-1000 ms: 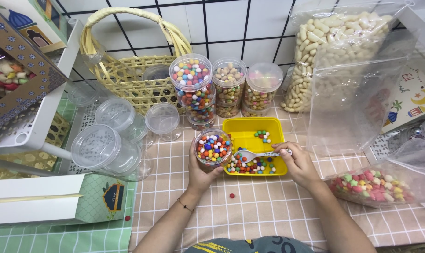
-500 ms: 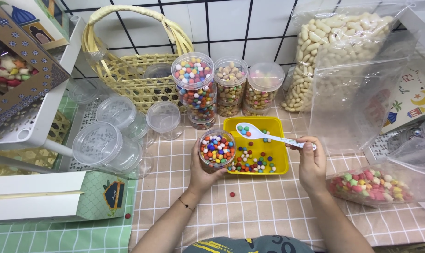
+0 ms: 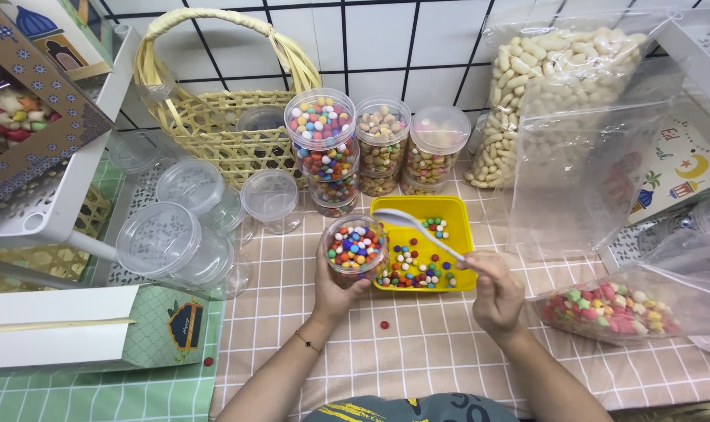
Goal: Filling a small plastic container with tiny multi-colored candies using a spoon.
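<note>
A: What is the left hand (image 3: 333, 283) doing?

B: It is wrapped around a small clear jar (image 3: 356, 248), fingers closed on its wall, holding it just beside the left edge of the yellow tray (image 3: 458, 217). The jar is nearly full of round coloured candies, with its mouth open to the camera.

A: And the right hand (image 3: 495, 291)?

B: Its fingers are pinched together on the handle end of a white plastic spoon (image 3: 416, 227). The spoon slants up and to the left across the tray, and its bowl sits near the jar's rim, over the tray's upper left corner. I cannot tell whether the bowl carries any candy.

A: What lies in the tray?

B: Loose coloured candies (image 3: 416, 270), mostly gathered along its near edge, with a few more toward the far right corner. The tray rests on a checked tablecloth (image 3: 417, 352) that covers the tabletop.

A: Anything else close by?

B: Behind the tray stands a stack of lidded jars of the same candies (image 3: 322, 148), and beside it lidded jars of nuts (image 3: 381, 144). A woven basket (image 3: 214, 129) is to the left of them. Empty clear jars (image 3: 175, 242) lie on their sides at the left. One red candy (image 3: 385, 324) lies on the cloth between the two forearms. A bag of pastel sweets (image 3: 613, 312) is at the right, and a big bag of peanuts (image 3: 550, 86) stands behind.
</note>
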